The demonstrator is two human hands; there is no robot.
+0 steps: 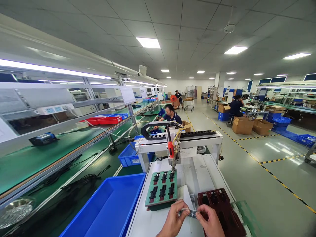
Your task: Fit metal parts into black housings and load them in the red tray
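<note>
My left hand (174,219) and my right hand (209,221) are at the bottom of the view, both pinched on a small dark part with a thin light strip (191,213) held between them. Just beyond my left hand lies a green fixture plate (161,188) carrying several black parts. A dark red fixture plate (222,207) lies by my right hand. An automatic screwdriver head (171,149) with an orange body hangs from a white gantry (180,140) over the green plate.
A large blue bin (108,207) stands at my left on the bench. A green conveyor line (49,154) with racks, red and blue trays runs along the left. A seated person (170,116) works ahead; others and cardboard boxes (243,125) are across the aisle.
</note>
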